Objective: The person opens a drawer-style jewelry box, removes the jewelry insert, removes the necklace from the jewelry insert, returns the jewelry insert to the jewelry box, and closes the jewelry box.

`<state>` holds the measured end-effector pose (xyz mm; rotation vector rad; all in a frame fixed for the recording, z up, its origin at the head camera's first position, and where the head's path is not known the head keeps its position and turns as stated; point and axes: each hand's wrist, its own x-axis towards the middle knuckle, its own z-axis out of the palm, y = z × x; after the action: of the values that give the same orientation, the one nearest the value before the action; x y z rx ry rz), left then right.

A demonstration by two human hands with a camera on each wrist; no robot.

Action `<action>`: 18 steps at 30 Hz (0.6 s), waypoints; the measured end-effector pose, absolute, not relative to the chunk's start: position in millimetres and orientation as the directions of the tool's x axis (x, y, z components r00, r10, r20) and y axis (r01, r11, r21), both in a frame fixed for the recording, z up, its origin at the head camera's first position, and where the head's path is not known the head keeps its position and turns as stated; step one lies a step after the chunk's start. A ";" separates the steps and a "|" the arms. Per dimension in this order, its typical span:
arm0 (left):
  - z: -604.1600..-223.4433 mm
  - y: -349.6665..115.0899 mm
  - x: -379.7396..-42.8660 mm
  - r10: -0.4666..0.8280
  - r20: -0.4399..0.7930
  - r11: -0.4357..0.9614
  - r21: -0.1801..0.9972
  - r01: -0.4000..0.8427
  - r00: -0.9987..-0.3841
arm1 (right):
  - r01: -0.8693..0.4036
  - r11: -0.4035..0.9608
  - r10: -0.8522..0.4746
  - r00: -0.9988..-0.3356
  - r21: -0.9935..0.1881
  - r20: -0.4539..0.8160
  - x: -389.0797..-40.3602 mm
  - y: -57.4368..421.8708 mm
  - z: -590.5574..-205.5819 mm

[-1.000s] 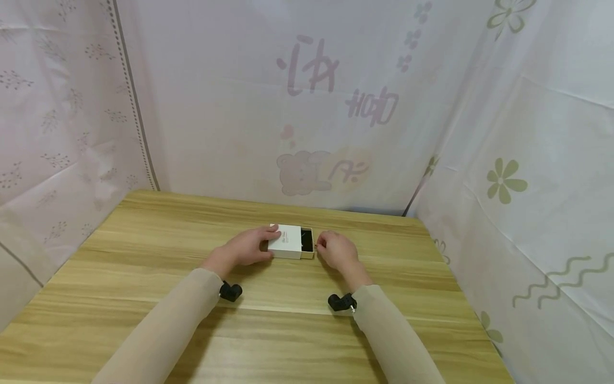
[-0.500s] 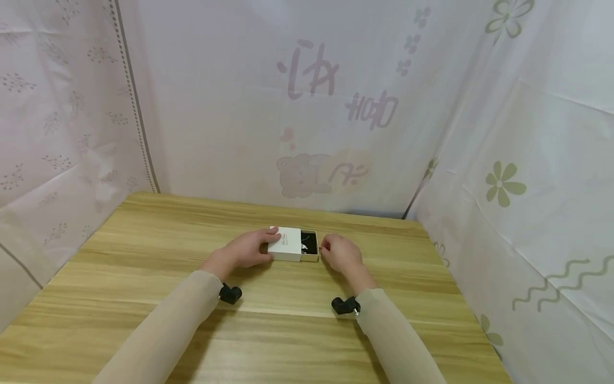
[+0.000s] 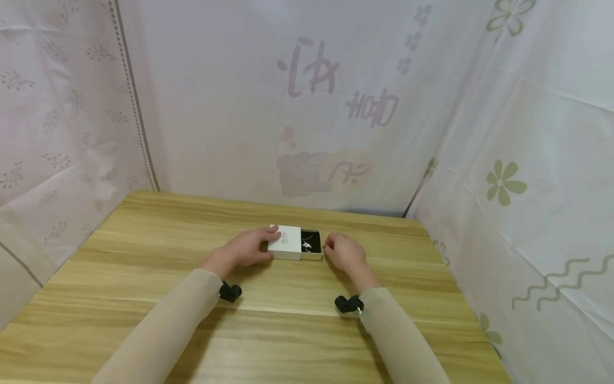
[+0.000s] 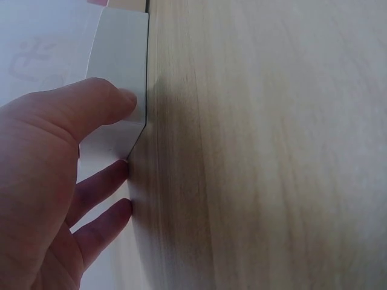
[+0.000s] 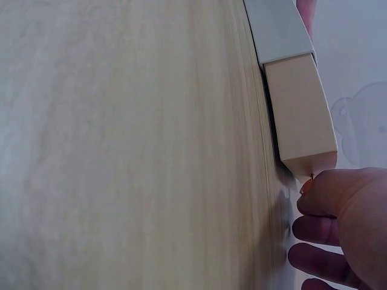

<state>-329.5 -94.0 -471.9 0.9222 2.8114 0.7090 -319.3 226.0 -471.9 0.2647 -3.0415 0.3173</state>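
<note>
A small white jewellery box sleeve [image 3: 288,236] with fine print on top lies on the table. My left hand [image 3: 245,247] grips its left end, the thumb [image 4: 106,107] pressed on the near side in the left wrist view. Out of the sleeve's right end sticks a cream drawer [image 5: 299,109] lined in black. On the lining rests a silver necklace [image 3: 307,245] with a small pendant; part of the chain is under the sleeve. My right hand [image 3: 346,252] pinches a small orange-red pull tab [image 5: 306,186] at the drawer's end.
The wood-grain table [image 3: 268,330] reaches back to a printed pale curtain [image 3: 230,106]. More curtain hangs along the left and right sides. Black camera mounts sit at the left wrist [image 3: 231,293] and right wrist [image 3: 348,304].
My right hand has moved right, drawing the drawer further out of the sleeve, and the pendant has come into view. My left hand stays in place on the sleeve.
</note>
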 end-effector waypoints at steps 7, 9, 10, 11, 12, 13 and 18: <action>-473.4 -93.6 -331.9 0.580 0.039 0.714 0.456 0.531 -0.814 | -0.157 0.965 -0.146 -0.987 -0.212 0.068 -317.9 229.4 -468.1; -473.5 -93.6 -332.0 0.579 0.038 0.715 0.456 0.530 -0.814 | -0.159 0.965 -0.148 -0.987 -0.210 0.069 -318.2 230.2 -467.7; -473.5 -93.6 -332.0 0.579 0.037 0.716 0.454 0.530 -0.815 | -0.161 0.965 -0.149 -0.986 -0.208 0.071 -318.4 230.5 -467.9; -473.3 -93.6 -331.9 0.579 0.035 0.717 0.453 0.529 -0.815 | -0.163 0.965 -0.151 -0.986 -0.204 0.073 -318.7 230.7 -468.1; -473.2 -93.6 -332.0 0.579 0.033 0.718 0.452 0.529 -0.815 | -0.164 0.966 -0.152 -0.986 -0.200 0.075 -319.1 230.9 -468.5; -473.1 -93.7 -332.0 0.580 0.035 0.718 0.450 0.531 -0.814 | -0.164 0.966 -0.152 -0.985 -0.197 0.076 -319.4 231.1 -469.0; -472.5 -93.7 -332.5 0.583 0.036 0.717 0.447 0.535 -0.812 | -0.160 0.966 -0.147 -0.986 -0.202 0.078 -319.3 231.7 -470.2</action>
<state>-332.5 -93.7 -472.5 0.9183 2.8105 0.6811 -319.3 231.7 -470.2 0.2381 -3.0529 0.3214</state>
